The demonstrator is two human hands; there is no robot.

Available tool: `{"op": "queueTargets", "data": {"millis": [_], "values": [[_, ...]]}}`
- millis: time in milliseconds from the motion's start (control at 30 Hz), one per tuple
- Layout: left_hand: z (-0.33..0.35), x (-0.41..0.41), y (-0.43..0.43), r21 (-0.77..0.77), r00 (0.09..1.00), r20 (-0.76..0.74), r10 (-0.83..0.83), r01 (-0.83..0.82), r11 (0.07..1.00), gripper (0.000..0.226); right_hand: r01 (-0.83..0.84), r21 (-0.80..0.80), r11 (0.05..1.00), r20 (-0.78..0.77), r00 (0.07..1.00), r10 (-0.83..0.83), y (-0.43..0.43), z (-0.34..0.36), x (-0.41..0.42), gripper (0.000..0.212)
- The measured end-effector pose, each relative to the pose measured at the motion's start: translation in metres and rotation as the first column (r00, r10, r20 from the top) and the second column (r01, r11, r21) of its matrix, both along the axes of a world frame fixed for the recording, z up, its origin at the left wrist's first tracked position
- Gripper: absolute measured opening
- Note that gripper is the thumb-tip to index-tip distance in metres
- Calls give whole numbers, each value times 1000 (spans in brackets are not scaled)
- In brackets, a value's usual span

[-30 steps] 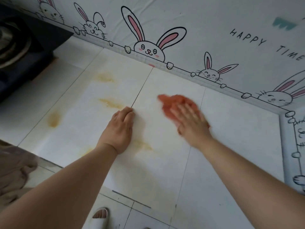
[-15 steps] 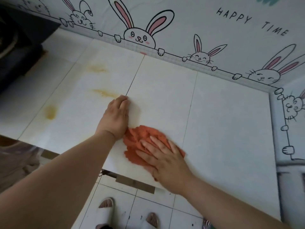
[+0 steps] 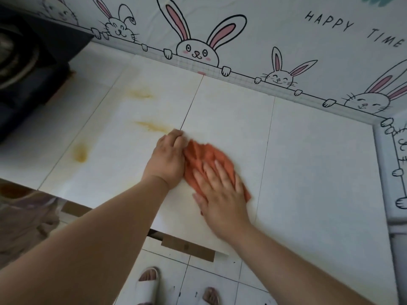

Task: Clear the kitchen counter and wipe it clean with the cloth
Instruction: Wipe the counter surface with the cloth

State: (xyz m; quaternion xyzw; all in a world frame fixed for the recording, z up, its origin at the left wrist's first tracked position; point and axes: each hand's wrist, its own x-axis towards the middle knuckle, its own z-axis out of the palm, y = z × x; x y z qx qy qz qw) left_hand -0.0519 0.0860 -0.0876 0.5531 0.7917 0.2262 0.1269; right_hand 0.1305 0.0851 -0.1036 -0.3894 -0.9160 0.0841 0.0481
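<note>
An orange cloth (image 3: 204,156) lies bunched on the white tiled counter (image 3: 308,161), near its front edge. My right hand (image 3: 220,194) presses flat on the cloth with fingers spread, covering its near half. My left hand (image 3: 168,157) rests knuckles-up on the counter just left of the cloth, touching its edge, fingers curled under and holding nothing. Yellow-brown stains mark the counter to the left: one streak (image 3: 152,126) just beyond my left hand, another (image 3: 141,94) farther back, and a blotch (image 3: 81,151) near the front.
A dark stove (image 3: 28,69) stands at the far left. A wall covering with cartoon rabbits (image 3: 198,51) runs along the back and the right side. Below the counter's front edge are floor tiles and my feet in slippers (image 3: 147,282).
My right hand swept the cloth from the back of the counter toward the front, then slid it slightly up against my left hand. The left hand stayed in place.
</note>
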Motion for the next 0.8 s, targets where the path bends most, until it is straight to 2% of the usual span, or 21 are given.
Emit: {"op": "queueTargets", "data": {"millis": [133,233,333,400,533,667,800], "values": [[4,-5,1,-25,996,91,-19,21,999,43,-29,-17,999,39,999,30,11,5,-7,48],[12,-23,-7,59,980,196,-38,27,998,33,46,-81,996,93,995,-38,57,13,-46,58],[21,-46,-29,163,987,143,67,-90,982,29,152,-152,977,139,982,-132,99,15,-87,51],[18,-65,-47,124,986,105,126,-138,983,29,194,-203,960,166,973,-162,120,18,-111,50],[-2,-96,-74,-13,1000,-4,-1,1,1000,30,246,-228,942,218,956,-197,139,21,-139,51],[-6,-95,-74,6,1000,-22,-7,7,1000,28,221,-214,951,162,969,-189,105,19,-131,50],[-6,-97,-73,2,1000,-13,-17,17,1000,28,183,-153,971,67,982,-175,11,14,-98,52]]}}
